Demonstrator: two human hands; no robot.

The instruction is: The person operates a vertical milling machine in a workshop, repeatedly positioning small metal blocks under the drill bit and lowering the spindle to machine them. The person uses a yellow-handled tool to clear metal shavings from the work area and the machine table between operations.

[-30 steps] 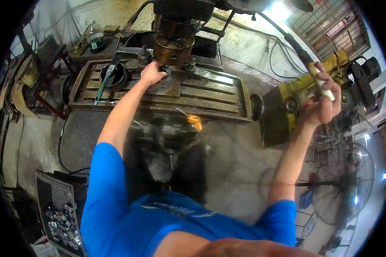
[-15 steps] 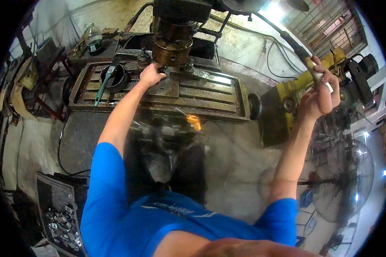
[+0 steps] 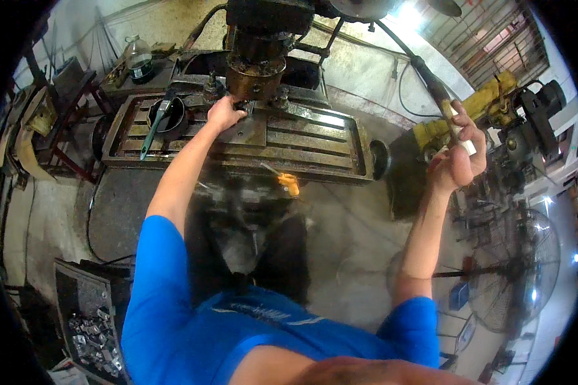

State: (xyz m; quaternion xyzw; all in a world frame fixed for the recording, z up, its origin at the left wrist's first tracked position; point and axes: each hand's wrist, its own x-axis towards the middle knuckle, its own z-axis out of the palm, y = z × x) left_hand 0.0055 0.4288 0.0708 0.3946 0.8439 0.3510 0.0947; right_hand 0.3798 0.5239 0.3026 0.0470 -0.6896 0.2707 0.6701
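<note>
My left hand (image 3: 223, 115) reaches under the dark spindle head (image 3: 257, 74) of a milling or drilling machine. Its thumb points right, and its fingers close at a small fixture on the slotted table (image 3: 315, 142); what they hold is hidden. Out to the right, my right hand (image 3: 457, 157) is wrapped round the end of a long lever (image 3: 431, 80) that comes down from the machine's upper part. A small white piece (image 3: 467, 148) shows at that palm. Left of my left hand, a green-handled brush (image 3: 153, 133) leans in a round dark pot (image 3: 173, 119) on the table.
An orange air gun (image 3: 289, 184) hangs at the table's front edge. A clear bottle (image 3: 139, 61) stands on a bench at the back left. Lower left is a bin (image 3: 77, 282) of small metal parts. A yellow machine (image 3: 459, 115) and a large fan (image 3: 514, 269) stand on the right.
My right hand has moved left and slightly down, bringing the lever's end with it. My left hand stays at the fixture under the spindle head.
</note>
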